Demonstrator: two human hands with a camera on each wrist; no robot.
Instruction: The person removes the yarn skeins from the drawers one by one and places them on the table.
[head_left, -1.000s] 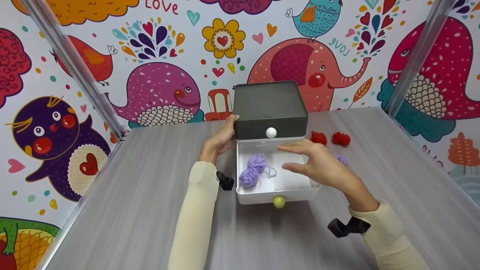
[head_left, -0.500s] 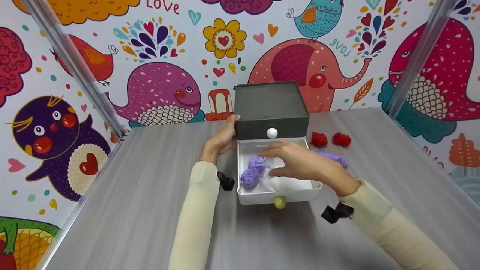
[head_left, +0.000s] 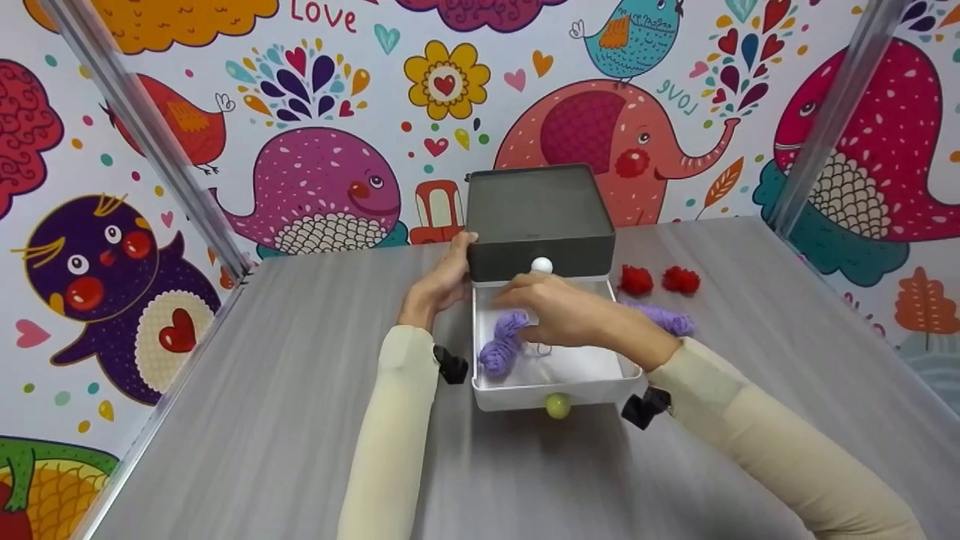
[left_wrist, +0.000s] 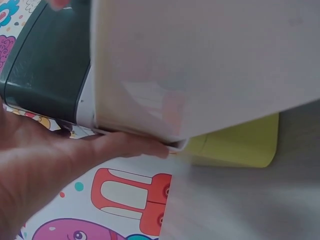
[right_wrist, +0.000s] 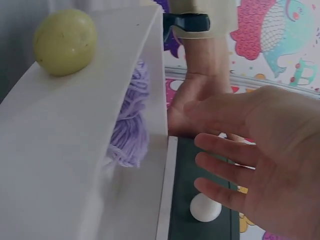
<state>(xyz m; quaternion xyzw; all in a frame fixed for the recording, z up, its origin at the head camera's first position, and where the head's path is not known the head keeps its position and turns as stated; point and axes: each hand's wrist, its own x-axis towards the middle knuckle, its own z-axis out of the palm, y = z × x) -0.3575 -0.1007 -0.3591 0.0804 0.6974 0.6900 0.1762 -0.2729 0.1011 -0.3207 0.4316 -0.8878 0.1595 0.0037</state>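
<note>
The right hand [head_left: 559, 309] is hovering open and empty, near the purple yarn [head_left: 496, 352].
The yarn is lying along the left wall of the jutting white drawer [head_left: 517, 397], lower centre, apparently exposed for reaching from above. At mid-frame, the left hand [head_left: 441, 281], its grip straight-fingered, is resting against the dark box [head_left: 536, 210], probably steadying it.

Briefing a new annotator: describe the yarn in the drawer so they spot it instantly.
Find the dark box on the gray table, then the white drawer with the yellow-green knob. The lilac yarn bundle lies along its left side. It alone lies inside; the other lilac bundle is on the table to the right.
</note>
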